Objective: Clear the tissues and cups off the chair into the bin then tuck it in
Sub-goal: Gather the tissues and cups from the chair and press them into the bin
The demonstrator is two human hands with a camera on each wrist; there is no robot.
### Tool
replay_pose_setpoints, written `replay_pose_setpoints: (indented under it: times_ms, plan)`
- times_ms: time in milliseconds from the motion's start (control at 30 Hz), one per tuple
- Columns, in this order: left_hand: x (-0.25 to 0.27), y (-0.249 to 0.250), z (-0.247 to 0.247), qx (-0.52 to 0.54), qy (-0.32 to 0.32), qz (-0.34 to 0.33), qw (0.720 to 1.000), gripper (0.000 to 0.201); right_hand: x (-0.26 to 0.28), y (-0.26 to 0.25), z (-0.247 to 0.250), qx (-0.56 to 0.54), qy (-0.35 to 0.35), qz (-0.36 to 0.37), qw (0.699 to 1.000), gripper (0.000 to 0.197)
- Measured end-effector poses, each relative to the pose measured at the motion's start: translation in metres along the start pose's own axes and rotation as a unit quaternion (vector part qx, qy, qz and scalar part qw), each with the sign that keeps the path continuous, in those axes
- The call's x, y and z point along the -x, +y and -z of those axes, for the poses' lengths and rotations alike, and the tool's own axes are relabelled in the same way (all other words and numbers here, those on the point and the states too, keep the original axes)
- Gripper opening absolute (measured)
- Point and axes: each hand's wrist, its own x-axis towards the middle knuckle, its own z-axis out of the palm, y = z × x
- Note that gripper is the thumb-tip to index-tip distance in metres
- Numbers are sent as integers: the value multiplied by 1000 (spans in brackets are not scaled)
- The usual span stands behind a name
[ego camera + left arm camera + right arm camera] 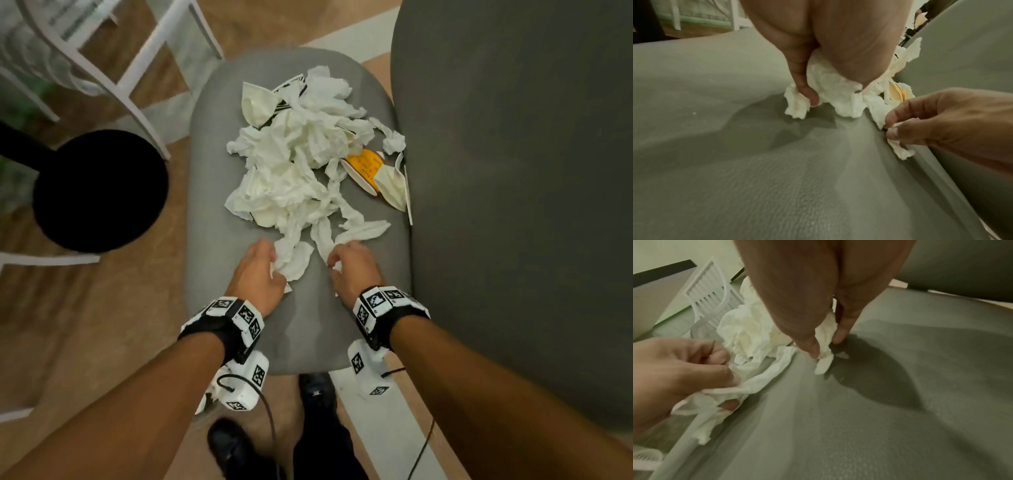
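Observation:
A heap of crumpled white tissues (301, 161) lies on the grey chair seat (212, 205), mixed with flattened paper cups: a white one (257, 106) at the far left and an orange-printed one (368, 168) at the right. My left hand (263, 270) grips a tissue (830, 91) at the near edge of the heap. My right hand (349, 267) pinches another strip of tissue (825, 339) beside it. In the right wrist view the left hand (680, 369) shows with tissue (719, 395) bunched in its curled fingers.
A black round bin (99, 192) stands on the wooden floor left of the chair. White plastic chairs (113, 65) stand behind it. A large dark grey surface (520, 171) rises right beside the seat. My black shoes (239, 448) are below the seat's front edge.

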Motion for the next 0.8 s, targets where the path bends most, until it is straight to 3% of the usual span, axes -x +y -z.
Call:
replay_pose_setpoints:
  times_ms: [67, 100, 167, 233, 333, 467, 533, 600, 667, 700, 800]
  plan:
    - [1, -10, -2, -7, -26, -10, 1000, 60, 1, -12, -2, -24, -16, 14, 999, 18]
    - [0, -17, -4, -33, -40, -31, 998, 69, 2, -18, -3, -30, -21, 18, 999, 18]
    - [1, -28, -6, -88, -65, -94, 990, 57, 4, -29, -6, -45, -28, 34, 998, 22]
    - [7, -37, -2, -130, -80, -107, 983, 36, 6, -40, -11, -55, -35, 62, 996, 32]
    - [19, -41, 7, -84, -62, -78, 991, 28, 6, -49, -21, -52, -1, 94, 994, 44]
    - [22, -52, 10, -28, 3, -1, 1000, 48, 5, -59, -30, -24, 47, 112, 992, 40]
    - [23, -53, 10, 5, 22, 20, 1000, 35, 6, -62, -30, -14, 99, 116, 988, 48]
    - [29, -57, 15, 43, 40, 29, 998, 11, 2, -68, -30, 6, 128, 137, 982, 70]
    - [33, -64, 17, 54, 39, 29, 997, 33, -4, -76, -29, 49, 85, 161, 982, 88]
    - [34, -67, 19, 57, 37, 24, 997, 40, -7, -81, -29, 89, 38, 171, 980, 87]
    - [35, -75, 24, 66, 45, 39, 996, 27, -7, -99, -39, 235, -88, 207, 946, 51]
